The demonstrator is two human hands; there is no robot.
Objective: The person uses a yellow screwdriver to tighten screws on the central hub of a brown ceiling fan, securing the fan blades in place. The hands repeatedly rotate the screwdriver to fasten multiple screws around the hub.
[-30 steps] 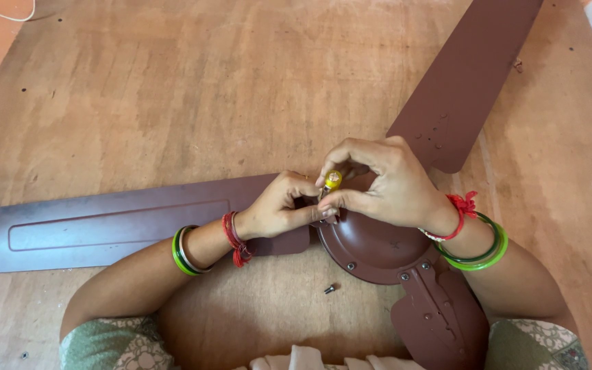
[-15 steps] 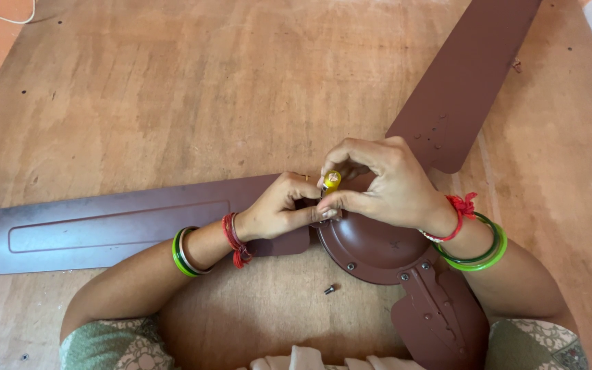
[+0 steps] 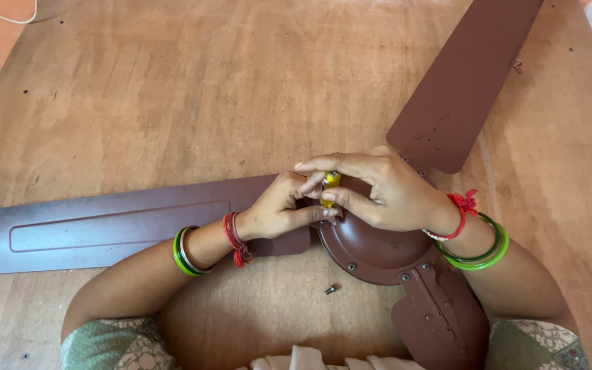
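Observation:
A brown ceiling fan lies flat on a wooden board, its round hub [image 3: 371,250] in front of me. My right hand [image 3: 378,192] grips a small yellow-handled screwdriver [image 3: 329,186] standing at the hub's left edge. My left hand [image 3: 279,205] pinches the spot at the screwdriver's tip, where the long left blade [image 3: 118,223] meets the hub. A second blade [image 3: 460,82] reaches to the upper right. A third blade's bracket [image 3: 440,322] points toward me. What the left fingers pinch is hidden.
A small loose dark screw [image 3: 329,290] lies on the wooden board [image 3: 173,89] just below the hub. Green bangles and red thread sit on both wrists. A pale cord [image 3: 8,14] shows at the top left corner.
My right hand has turned on the screwdriver, its fingers now stretched left over the handle. The handle has sunk lower between the fingers. The left hand and fan stay put.

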